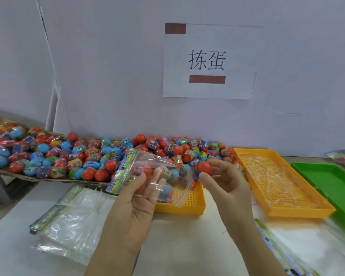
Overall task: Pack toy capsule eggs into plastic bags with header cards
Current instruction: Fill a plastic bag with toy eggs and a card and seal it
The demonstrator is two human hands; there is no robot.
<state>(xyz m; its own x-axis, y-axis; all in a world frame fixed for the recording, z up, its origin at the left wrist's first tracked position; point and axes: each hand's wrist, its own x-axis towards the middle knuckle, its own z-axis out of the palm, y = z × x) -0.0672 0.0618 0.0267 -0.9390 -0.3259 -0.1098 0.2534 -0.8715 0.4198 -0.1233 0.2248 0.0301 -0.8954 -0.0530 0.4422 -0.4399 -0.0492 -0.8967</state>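
Paper sign (pixel 207 88) on wall (pixel 108 76); green tray (pixel 331 182) right.

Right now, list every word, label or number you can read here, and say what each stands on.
"拣蛋": printed in black on the white paper sheet on the wall; its two brown bars show no text.
Labels on the capsule eggs: too small and blurred to read.
The header card of the plastic bag in the left hand: colourful print, unreadable.
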